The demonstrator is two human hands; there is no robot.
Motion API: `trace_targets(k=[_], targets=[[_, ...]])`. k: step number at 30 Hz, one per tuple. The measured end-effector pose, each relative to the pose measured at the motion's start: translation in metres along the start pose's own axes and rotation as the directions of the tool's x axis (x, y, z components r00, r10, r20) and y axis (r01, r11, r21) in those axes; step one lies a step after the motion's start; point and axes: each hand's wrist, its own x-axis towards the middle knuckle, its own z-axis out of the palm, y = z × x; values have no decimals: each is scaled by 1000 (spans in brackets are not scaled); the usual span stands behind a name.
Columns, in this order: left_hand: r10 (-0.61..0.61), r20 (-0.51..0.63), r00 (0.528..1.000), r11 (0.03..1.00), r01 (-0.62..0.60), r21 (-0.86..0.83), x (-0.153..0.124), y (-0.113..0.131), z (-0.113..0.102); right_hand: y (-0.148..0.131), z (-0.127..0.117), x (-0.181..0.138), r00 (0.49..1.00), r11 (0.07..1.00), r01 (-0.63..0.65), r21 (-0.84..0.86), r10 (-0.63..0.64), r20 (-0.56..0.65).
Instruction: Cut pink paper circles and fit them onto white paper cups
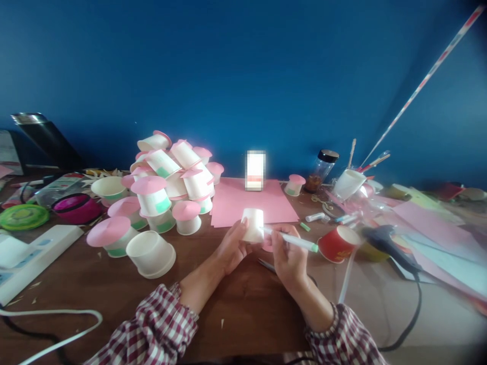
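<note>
Near the middle of the table, my left hand (235,247) is closed around a white paper cup (253,224). My right hand (289,258) grips a marker (294,240) with a white barrel and a green end. The marker's tip is at the right side of the cup; whether it touches I cannot tell. A bit of pink paper (268,246) shows between the hands. Below them lies a dark pointed tool (266,263), partly hidden by my right hand. Behind the cup is a stack of pink paper sheets (232,203).
Left stands a pile of white cups with pink paper tops (152,195), some with green patches. A plain white cup (150,253) sits before it. A power strip (49,253) lies far left. Rightward are a red cup (340,243), a corded glue gun (391,246) and a glass jar (321,170).
</note>
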Motion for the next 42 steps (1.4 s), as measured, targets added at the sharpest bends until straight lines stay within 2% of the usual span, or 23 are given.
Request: trace_targets(k=[6,17,32,42], targets=[[-6,-32,999,1000,6,2,0,-1,0,0,0,0,1000,1000,12,-29,-12,-6],[6,29,1000,1000,-7,20,0,-1,-2,-1,0,1,1000,998,29,-60,-29,5],[50,40,998,999,-51,17,0,-3,-4,-1,-1,4,996,988,83,-128,-77,53],[56,-44,997,998,-56,1,4,-4,-7,-1,0,3,994,990,94,-103,-86,74]])
